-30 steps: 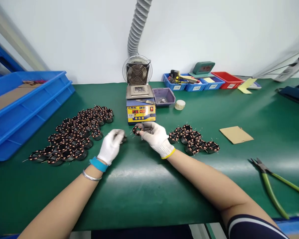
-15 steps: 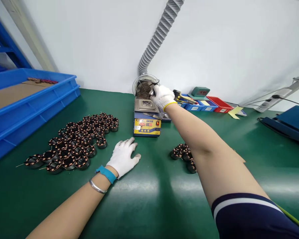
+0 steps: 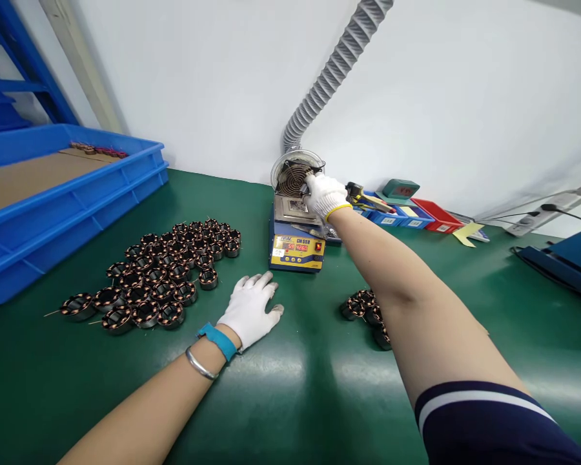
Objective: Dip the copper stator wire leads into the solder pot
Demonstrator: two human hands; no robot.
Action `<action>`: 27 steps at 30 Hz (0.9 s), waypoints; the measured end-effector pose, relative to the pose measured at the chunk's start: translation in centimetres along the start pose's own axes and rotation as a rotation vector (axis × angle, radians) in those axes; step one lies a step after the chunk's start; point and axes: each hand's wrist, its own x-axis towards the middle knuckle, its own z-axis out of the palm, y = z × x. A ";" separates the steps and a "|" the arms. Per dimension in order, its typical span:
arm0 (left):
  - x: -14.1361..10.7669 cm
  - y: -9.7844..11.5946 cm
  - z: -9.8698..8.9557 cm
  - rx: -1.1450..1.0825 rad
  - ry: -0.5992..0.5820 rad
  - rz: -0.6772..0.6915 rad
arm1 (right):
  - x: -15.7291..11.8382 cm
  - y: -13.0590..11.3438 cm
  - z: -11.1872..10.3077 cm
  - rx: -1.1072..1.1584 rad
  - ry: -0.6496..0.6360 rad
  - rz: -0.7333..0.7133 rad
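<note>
My left hand (image 3: 252,310), in a white glove, lies flat on the green table (image 3: 290,387) with its fingers spread and nothing in it. My right hand (image 3: 325,196), also gloved, is closed around a small dark metallic ring part (image 3: 305,188), mostly hidden by the fingers, above the solder pot (image 3: 297,252) with its yellow front panel and lit red digits. Behind the pot stands a round fan guard (image 3: 293,179). Many copper-wound stator rings (image 3: 162,290) are grouped left of my left hand. Several more wound rings (image 3: 353,307) sit beneath my right forearm, partly hidden.
A large blue crate (image 3: 140,171) stands at the left. A grey duct hose (image 3: 336,71) rises behind the pot. Small blue bins (image 3: 390,219), a red bin (image 3: 436,216) and a green box (image 3: 401,188) line the wall at the right.
The view has shifted, so the scene sits further right in the picture. My right hand stays over the pot with the ring part, and my left hand still rests on the table. The panel digits differ.
</note>
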 end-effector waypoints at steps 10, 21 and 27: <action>0.6 0.1 0.0 -0.216 0.123 -0.097 | -5.7 -2.1 -2.1 0.628 0.095 0.113; 0.2 -0.9 0.5 -0.590 0.299 -0.273 | -16.8 -8.8 1.4 1.313 -0.365 0.103; 0.0 -1.1 0.8 -0.667 0.252 -0.105 | -16.6 -6.6 1.1 1.563 -0.749 0.159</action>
